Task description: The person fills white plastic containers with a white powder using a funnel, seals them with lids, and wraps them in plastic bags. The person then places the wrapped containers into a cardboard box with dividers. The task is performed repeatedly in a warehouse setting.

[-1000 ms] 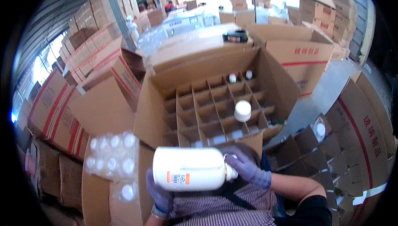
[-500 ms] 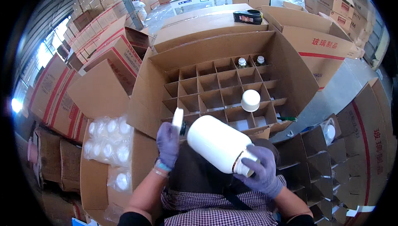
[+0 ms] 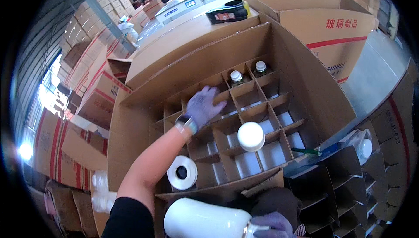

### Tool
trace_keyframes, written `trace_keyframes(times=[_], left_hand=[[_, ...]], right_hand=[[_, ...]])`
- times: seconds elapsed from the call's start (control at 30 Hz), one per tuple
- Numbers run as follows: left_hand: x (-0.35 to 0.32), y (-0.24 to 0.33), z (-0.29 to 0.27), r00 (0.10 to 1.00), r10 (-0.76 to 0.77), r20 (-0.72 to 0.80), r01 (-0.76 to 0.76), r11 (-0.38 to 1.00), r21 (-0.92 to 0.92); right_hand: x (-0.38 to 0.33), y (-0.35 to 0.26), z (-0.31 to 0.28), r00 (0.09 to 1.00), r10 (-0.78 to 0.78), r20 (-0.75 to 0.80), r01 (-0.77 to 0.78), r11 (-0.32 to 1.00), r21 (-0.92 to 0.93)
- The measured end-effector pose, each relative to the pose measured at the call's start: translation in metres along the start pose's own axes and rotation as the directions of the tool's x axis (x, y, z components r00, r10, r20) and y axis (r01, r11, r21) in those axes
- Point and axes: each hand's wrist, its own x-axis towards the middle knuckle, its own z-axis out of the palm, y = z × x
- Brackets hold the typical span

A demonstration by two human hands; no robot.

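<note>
My left hand (image 3: pixel 202 108), in a purple glove, reaches over the divided carton (image 3: pixel 305 63), fingers spread and nothing seen in it. At the lower edge my right hand (image 3: pixel 276 226), also gloved, grips the neck of a large white bottle (image 3: pixel 205 218) lying on its side. A white label roll (image 3: pixel 182 173) with a dark core rests on the near left dividers. On the middle dividers sits a white cap (image 3: pixel 251 136). Two small bottles with white caps, one bottle (image 3: pixel 236 78) left of the other bottle (image 3: pixel 260 68), stand in far cells.
A black tape dispenser (image 3: pixel 228 13) lies on the cardboard behind the carton. Near its right edge is a green-handled tool (image 3: pixel 306 151). Loose dividers (image 3: pixel 345 172) and a bagged white-topped item (image 3: pixel 364 150) are at right. A printed carton (image 3: pixel 327 41) stands behind, with plastic-wrapped white items (image 3: pixel 101 192) at left.
My left hand let go of the label roll, which now rests on the dividers, and moved forward over the carton. My right hand lowered the white bottle toward my lap. The view tilted and shifted.
</note>
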Motion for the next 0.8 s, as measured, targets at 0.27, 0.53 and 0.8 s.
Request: trace_keyframes(times=[0.27, 0.53, 0.8], left_hand=[[0.16, 0.008, 0.113, 0.935, -0.139, 0.325, 0.122, 0.99, 0.074], [0.093, 0.03, -0.048, 0.98, -0.042, -0.194, 0.038, 0.999, -0.02], [-0.177, 0.093, -0.261, 0.866, 0.043, -0.498, -0.115, 0.987, -0.114]], right_hand=[[-0.005, 0.025, -0.011, 0.981, -0.101, -0.168, 0.097, 0.995, -0.033], [-0.002, -0.007, -0.012, 0.945, 0.287, -0.155, -0.27, 0.955, 0.122], [-0.032, -0.002, 0.012, 0.63, 0.716, -0.302, 0.043, 0.355, 0.934]])
